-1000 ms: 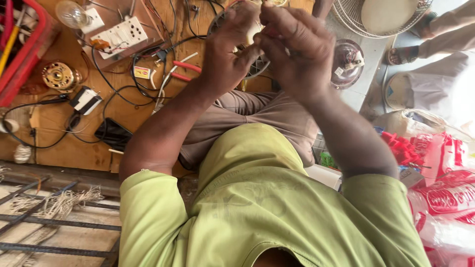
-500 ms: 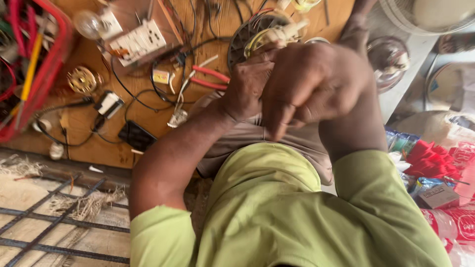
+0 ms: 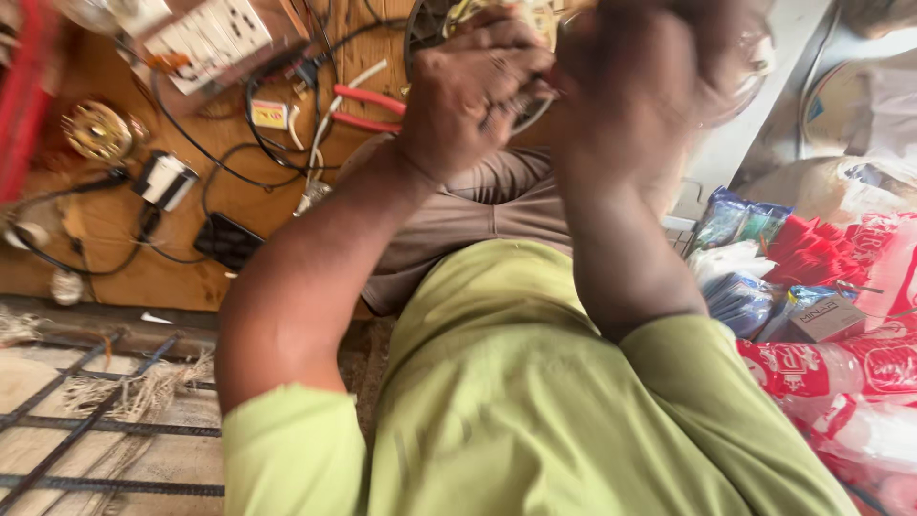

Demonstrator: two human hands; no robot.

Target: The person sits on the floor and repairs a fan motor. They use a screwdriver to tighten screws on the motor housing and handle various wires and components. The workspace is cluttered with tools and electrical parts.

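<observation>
My left hand (image 3: 470, 103) is curled shut on a round dark motor part (image 3: 427, 27) with pale windings, held above my brown-trousered knees (image 3: 478, 215). Touching it from the right is my right hand (image 3: 638, 72), blurred by motion, with its fingers curled. What lies inside those fingers is hidden. Both forearms rise from the sleeves of my green shirt (image 3: 516, 401), which fills the bottom of the view.
On the wooden board (image 3: 115, 258) lie red-handled pliers (image 3: 368, 107), a white socket board (image 3: 205, 38), a small black box (image 3: 227, 241), a brass round part (image 3: 95, 132) and tangled black wires. A red crate (image 3: 21, 96) stands far left, colourful packets (image 3: 821, 277) at right, a metal grate (image 3: 86, 430) lower left.
The view has closed in on the hands. They stay together at the round part, and the right hand has shifted right and gone blurred.
</observation>
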